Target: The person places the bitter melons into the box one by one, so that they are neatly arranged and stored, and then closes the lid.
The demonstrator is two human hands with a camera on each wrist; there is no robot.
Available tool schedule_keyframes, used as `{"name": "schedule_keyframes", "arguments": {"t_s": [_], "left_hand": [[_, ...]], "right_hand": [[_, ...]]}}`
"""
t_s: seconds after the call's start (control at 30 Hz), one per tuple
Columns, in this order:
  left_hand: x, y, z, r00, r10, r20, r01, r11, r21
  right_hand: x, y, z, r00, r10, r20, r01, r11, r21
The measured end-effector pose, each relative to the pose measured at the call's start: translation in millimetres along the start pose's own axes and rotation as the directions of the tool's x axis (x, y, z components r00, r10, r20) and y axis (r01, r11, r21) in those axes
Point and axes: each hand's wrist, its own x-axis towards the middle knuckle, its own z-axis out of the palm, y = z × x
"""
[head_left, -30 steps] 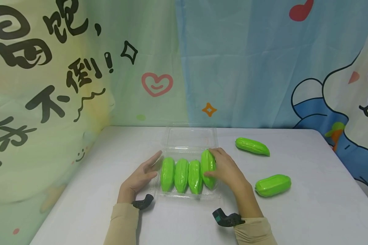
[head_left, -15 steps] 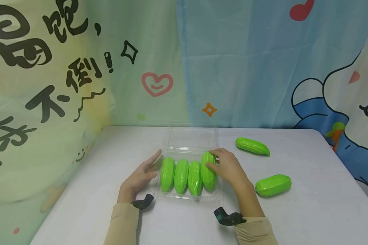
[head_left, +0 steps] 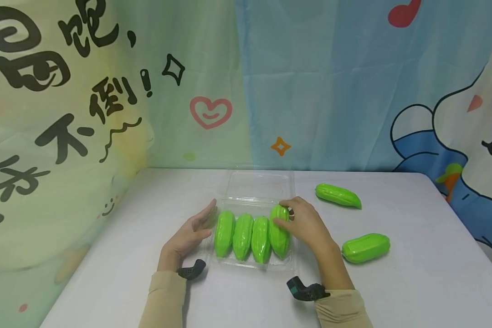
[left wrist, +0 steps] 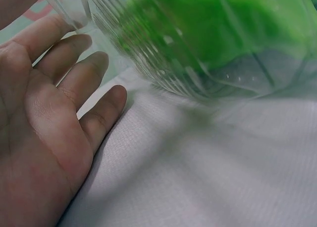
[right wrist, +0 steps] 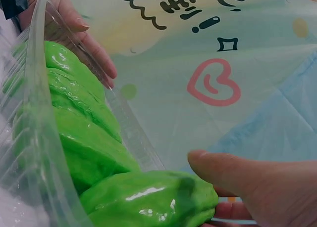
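A clear plastic clamshell box (head_left: 254, 264) stands with its lid folded back, holding a row of several shiny green ridged vegetables (head_left: 243, 237). My right hand (head_left: 305, 223) holds the rightmost green vegetable (head_left: 279, 234) near its far end, thumb on top and fingers at its right side. In the right wrist view this vegetable (right wrist: 148, 200) lies at an angle to the others, its end between thumb and fingers. My left hand (head_left: 188, 234) is at the box's left wall, fingers extended; the left wrist view shows its fingertips (left wrist: 116, 96) close to the ribbed plastic side (left wrist: 143, 59).
Two more green vegetables lie on the white table (head_left: 426, 282) to the right, one farther back (head_left: 338, 196) and one nearer (head_left: 366, 248). The transparent lid (head_left: 260, 184) lies toward the back edge. A printed curtain (head_left: 311, 82) hangs behind.
The rightmost vegetable and the box have shifted slightly toward me and to the right. My right thumb has drawn back a little along the vegetable. The left hand has stayed in place.
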Motion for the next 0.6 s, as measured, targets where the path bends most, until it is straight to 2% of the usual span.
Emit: {"name": "schedule_keyframes", "arguments": {"t_s": [0.17, 0.47, 0.6], "left_hand": [[-0.1, -0.1, -0.1, 1.000, 0.000, -0.006, 0.000, 1.000, 0.006], [0.3, -3.3, -2.0, 1.000, 0.004, -0.011, -0.003, 0.999, 0.034], [0.8, -2.5, -1.5, 1.000, 0.005, -0.014, -0.004, 0.999, 0.041]], "right_hand": [[-0.4, -3.0, -0.1, 1.000, 0.017, 0.024, -0.018, 1.000, 0.015], [-2.7, -4.6, 0.0, 1.000, 0.024, 0.000, -0.024, 1.000, -0.013], [-1.6, -2.4, -2.0, 0.999, 0.023, 0.034, -0.024, 0.999, 0.026]]}}
